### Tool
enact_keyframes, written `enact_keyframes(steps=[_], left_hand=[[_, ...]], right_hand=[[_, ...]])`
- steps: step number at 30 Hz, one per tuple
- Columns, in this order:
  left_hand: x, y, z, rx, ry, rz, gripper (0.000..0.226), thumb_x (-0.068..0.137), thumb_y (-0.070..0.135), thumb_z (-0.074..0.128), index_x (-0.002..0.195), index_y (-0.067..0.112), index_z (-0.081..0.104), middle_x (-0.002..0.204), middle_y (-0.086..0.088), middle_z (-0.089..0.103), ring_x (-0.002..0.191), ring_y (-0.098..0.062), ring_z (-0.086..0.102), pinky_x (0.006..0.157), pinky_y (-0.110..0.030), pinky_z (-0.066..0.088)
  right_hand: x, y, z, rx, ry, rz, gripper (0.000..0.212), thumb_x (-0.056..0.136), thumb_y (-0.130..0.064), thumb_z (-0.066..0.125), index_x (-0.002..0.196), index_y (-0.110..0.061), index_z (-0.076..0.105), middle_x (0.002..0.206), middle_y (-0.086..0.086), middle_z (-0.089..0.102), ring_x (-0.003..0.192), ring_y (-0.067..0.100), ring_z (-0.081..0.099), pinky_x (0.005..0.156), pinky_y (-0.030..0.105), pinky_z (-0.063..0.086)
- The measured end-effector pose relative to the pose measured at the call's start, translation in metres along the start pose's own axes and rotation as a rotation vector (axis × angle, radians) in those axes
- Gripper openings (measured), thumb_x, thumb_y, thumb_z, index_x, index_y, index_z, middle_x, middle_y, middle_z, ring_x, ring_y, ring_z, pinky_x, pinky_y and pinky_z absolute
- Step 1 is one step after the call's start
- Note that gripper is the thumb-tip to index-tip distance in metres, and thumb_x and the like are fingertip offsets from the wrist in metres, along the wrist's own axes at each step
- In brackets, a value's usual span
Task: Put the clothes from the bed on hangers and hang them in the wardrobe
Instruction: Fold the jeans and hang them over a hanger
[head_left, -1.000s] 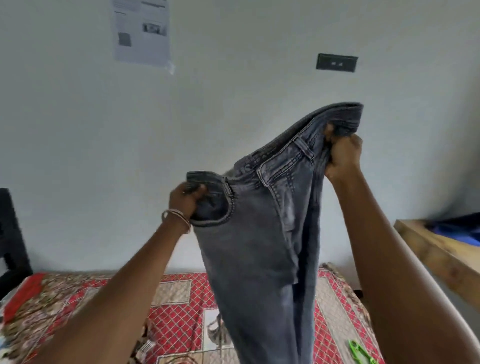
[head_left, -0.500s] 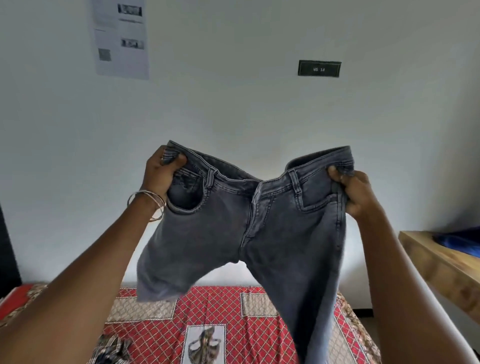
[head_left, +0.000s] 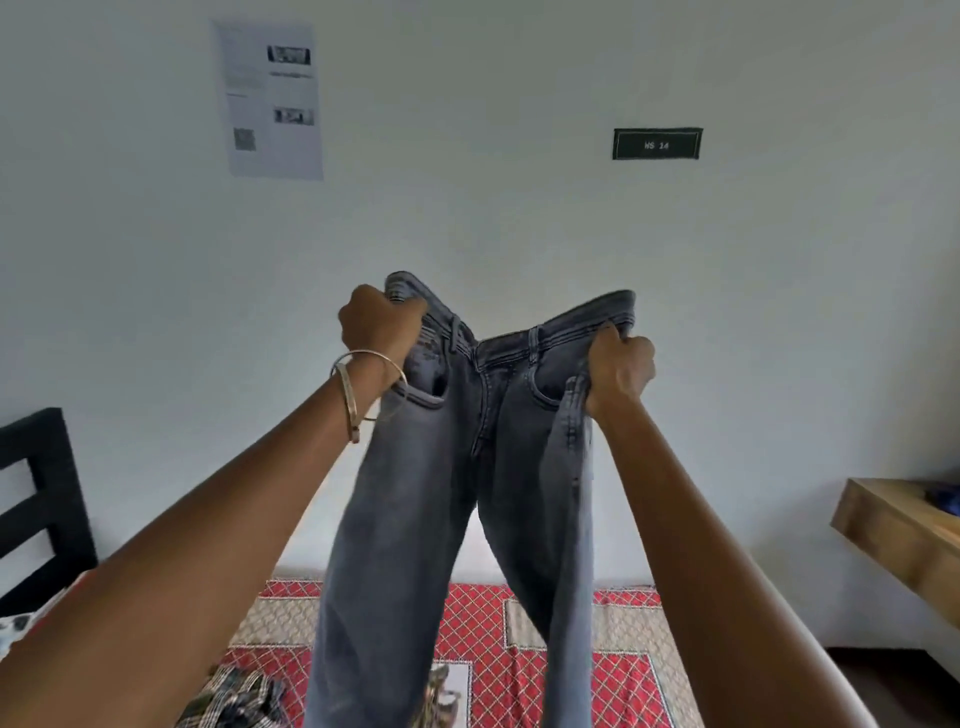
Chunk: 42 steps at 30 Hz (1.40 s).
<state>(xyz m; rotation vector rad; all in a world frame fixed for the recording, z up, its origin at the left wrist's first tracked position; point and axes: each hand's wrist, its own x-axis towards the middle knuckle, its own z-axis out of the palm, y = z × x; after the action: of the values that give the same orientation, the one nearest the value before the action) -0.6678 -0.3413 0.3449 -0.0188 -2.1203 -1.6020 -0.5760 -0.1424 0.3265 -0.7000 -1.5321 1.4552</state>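
Jeans (head_left: 467, 467) hang by the waistband, long axis straight down toward the bed (head_left: 483, 623), left hand (head_left: 379, 325) fisted on one waistband corner and right hand (head_left: 618, 371) fisted on the other with side fabric, both equally near.

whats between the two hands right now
In the head view, the sagging waistband of the grey jeans spans from the left hand to the right hand; nothing else lies there.
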Motion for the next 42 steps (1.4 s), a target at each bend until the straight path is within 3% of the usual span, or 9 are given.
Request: enact_keyframes(steps=[9, 12, 17, 21, 25, 27, 30, 36, 42], left_hand=[[-0.041, 0.039, 0.017, -0.075, -0.236, 0.099, 0.028, 0.059, 0.025, 0.077, 0.072, 0.004, 0.063, 0.076, -0.011, 0.067, 0.074, -0.027, 0.067, 0.065, -0.04, 0.06], [-0.04, 0.038, 0.014, -0.127, -0.264, 0.101, 0.032, 0.061, 0.025, 0.079, 0.074, 0.004, 0.06, 0.079, -0.011, 0.065, 0.074, -0.025, 0.067, 0.058, -0.034, 0.059], [-0.043, 0.042, 0.01, -0.197, -0.393, 0.057, 0.026, 0.082, 0.025, 0.069, 0.087, 0.0, 0.067, 0.087, -0.014, 0.069, 0.079, -0.03, 0.069, 0.059, -0.045, 0.06], [-0.039, 0.032, 0.005, -0.182, -0.532, 0.188, 0.011, 0.079, 0.016, 0.076, 0.085, 0.012, 0.068, 0.098, -0.012, 0.068, 0.086, -0.026, 0.068, 0.071, -0.036, 0.059], [-0.03, 0.021, 0.004, 0.285, -0.414, 0.623, 0.074, 0.065, 0.046, 0.082, 0.127, 0.024, 0.048, 0.123, -0.011, 0.05, 0.114, -0.026, 0.045, 0.093, -0.037, 0.04], [-0.02, 0.016, 0.004, 0.32, -0.587, 0.687, 0.095, 0.069, 0.055, 0.076, 0.145, 0.032, 0.025, 0.145, -0.008, 0.034, 0.133, -0.028, 0.029, 0.109, -0.048, 0.024], [-0.014, 0.008, 0.007, 0.273, -0.785, 0.696, 0.074, 0.077, 0.063, 0.06, 0.139, 0.029, 0.04, 0.135, 0.002, 0.054, 0.127, -0.021, 0.047, 0.112, -0.053, 0.023], [-0.018, 0.005, 0.012, 0.11, -0.506, 0.796, 0.032, 0.091, 0.03, 0.062, 0.116, 0.011, 0.061, 0.11, -0.005, 0.068, 0.104, -0.02, 0.061, 0.088, -0.03, 0.043], [0.005, 0.0, 0.015, 0.223, -0.332, 0.817, 0.042, 0.08, 0.05, 0.054, 0.103, 0.018, 0.064, 0.099, 0.0, 0.07, 0.101, -0.023, 0.063, 0.092, -0.044, 0.042]], right_hand=[[-0.045, -0.023, 0.041, -0.089, -0.433, -0.193, 0.013, 0.083, -0.018, 0.053, 0.081, -0.006, 0.056, 0.079, 0.01, 0.06, 0.069, 0.027, 0.056, 0.054, 0.031, 0.043], [-0.039, -0.023, 0.031, -0.034, -0.648, -0.177, 0.018, 0.085, -0.013, 0.057, 0.091, 0.002, 0.065, 0.091, 0.021, 0.069, 0.088, 0.036, 0.068, 0.075, 0.046, 0.056], [-0.044, -0.02, 0.022, -0.142, -0.927, -0.265, 0.017, 0.087, -0.008, 0.063, 0.102, -0.002, 0.069, 0.101, 0.016, 0.072, 0.097, 0.029, 0.069, 0.087, 0.04, 0.055], [-0.034, -0.014, 0.026, -0.175, -0.835, -0.31, 0.017, 0.076, -0.002, 0.071, 0.093, -0.004, 0.071, 0.09, 0.009, 0.073, 0.083, 0.026, 0.068, 0.077, 0.039, 0.053], [-0.034, -0.011, 0.026, -0.132, -0.803, -0.267, 0.021, 0.072, 0.008, 0.048, 0.088, 0.015, 0.06, 0.071, 0.011, 0.055, 0.065, 0.02, 0.047, 0.06, 0.035, 0.035], [-0.035, -0.012, 0.026, -0.052, -0.854, -0.264, 0.021, 0.075, 0.014, 0.045, 0.091, 0.021, 0.057, 0.074, 0.011, 0.053, 0.067, 0.02, 0.045, 0.058, 0.03, 0.035], [-0.033, -0.009, 0.023, 0.057, -0.834, -0.266, 0.021, 0.069, 0.016, 0.058, 0.09, 0.022, 0.059, 0.08, 0.02, 0.059, 0.074, 0.027, 0.054, 0.068, 0.043, 0.048], [-0.032, 0.02, 0.01, 0.429, -0.727, -0.129, 0.042, 0.072, 0.0, 0.08, 0.106, -0.009, 0.056, 0.095, 0.013, 0.059, 0.086, 0.023, 0.062, 0.078, 0.036, 0.056], [-0.034, 0.107, 0.003, -0.636, -0.784, -0.386, 0.04, 0.068, -0.034, 0.085, 0.086, -0.005, 0.064, 0.088, 0.011, 0.067, 0.078, 0.024, 0.059, 0.067, 0.034, 0.046]])
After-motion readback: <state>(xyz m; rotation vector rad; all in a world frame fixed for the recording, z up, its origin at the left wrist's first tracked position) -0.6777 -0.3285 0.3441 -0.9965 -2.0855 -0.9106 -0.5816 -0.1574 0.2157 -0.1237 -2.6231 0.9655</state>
